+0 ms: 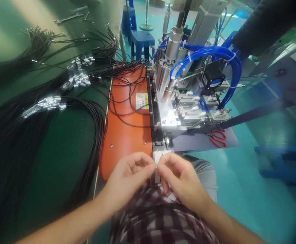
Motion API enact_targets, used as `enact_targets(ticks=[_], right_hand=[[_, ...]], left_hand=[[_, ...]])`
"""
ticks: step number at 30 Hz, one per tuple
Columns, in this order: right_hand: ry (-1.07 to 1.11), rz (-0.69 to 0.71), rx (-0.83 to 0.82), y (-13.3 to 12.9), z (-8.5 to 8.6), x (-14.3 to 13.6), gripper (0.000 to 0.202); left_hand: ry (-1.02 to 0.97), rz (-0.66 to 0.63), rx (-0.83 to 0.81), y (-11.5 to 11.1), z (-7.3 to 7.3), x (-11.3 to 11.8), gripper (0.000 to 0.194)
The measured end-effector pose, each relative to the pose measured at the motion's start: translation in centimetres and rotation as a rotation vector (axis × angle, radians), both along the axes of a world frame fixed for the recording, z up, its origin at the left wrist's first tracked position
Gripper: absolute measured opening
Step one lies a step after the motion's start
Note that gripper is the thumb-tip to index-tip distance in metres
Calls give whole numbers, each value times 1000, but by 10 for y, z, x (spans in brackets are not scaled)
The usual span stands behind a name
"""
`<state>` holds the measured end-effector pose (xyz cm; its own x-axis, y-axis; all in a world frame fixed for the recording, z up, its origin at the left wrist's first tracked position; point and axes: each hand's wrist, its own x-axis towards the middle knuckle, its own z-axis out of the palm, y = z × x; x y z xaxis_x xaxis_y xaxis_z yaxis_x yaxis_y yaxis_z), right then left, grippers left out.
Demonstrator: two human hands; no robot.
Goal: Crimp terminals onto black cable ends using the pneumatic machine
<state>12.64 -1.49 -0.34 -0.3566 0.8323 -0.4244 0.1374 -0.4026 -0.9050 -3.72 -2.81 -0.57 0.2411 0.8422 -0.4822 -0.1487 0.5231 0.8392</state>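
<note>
Head view: the bare left hand (pixel 130 173) and bare right hand (pixel 182 174) meet before a checked shirt (pixel 158 223), the fingers of each pinched on a tiny pale sliver (pixel 157 166) between them. A smooth orange panel (pixel 127 135) fills the strip between the dark-green bench (pixel 74 142)'s edge and the silver metal machine (pixel 172 118); turquoise floor (pixel 239 193) gives room right of the right arm. Fingertips mostly hide the sliver, its shape unclear. Thin black cables (pixel 98 118) blur leftward; both forearms are cut off.
</note>
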Motion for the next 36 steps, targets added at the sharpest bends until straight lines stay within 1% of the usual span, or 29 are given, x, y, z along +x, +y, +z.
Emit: enact_targets(ticks=[2, 7, 10, 12, 14, 17, 19, 20, 23, 26, 30, 34, 36], right_hand=[[-14, 14, 16, 4, 2, 2, 16], [-103, 9, 153, 12, 7, 2, 15], [-132, 36, 203, 11, 6, -2, 16], [-124, 29, 220, 10, 5, -3, 17], [-102, 19, 199, 9, 5, -2, 18], [-86, 47, 94, 10, 8, 3, 18], [-125, 80, 63, 12, 11, 8, 19], [-154, 95, 74, 13, 12, 10, 21], [-233, 164, 187, 16, 15, 15, 26], [-290, 276, 321, 18, 17, 18, 25], [-319, 394, 386, 21, 21, 20, 16], [-380, 527, 494, 25, 22, 23, 16], [-374, 545, 523, 26, 22, 24, 17]], left_hand=[[19, -5, -10, 0, 0, 0, 22], [43, -18, -7, 1, -1, 0, 22], [53, -12, -3, 0, -1, 0, 22], [62, -4, -1, 0, -2, 0, 22], [69, 0, 0, 1, -2, -1, 22], [58, -3, -10, 1, -1, -1, 23], [48, -8, -24, 1, 0, -1, 23], [45, -10, -32, 2, 1, 0, 23], [44, -12, -30, 2, 2, 1, 21], [52, -19, -12, 2, 3, 1, 21], [54, -39, -6, 1, 4, 1, 22], [50, -69, -13, 2, 4, 1, 22], [45, -83, -17, 2, 4, 1, 22]])
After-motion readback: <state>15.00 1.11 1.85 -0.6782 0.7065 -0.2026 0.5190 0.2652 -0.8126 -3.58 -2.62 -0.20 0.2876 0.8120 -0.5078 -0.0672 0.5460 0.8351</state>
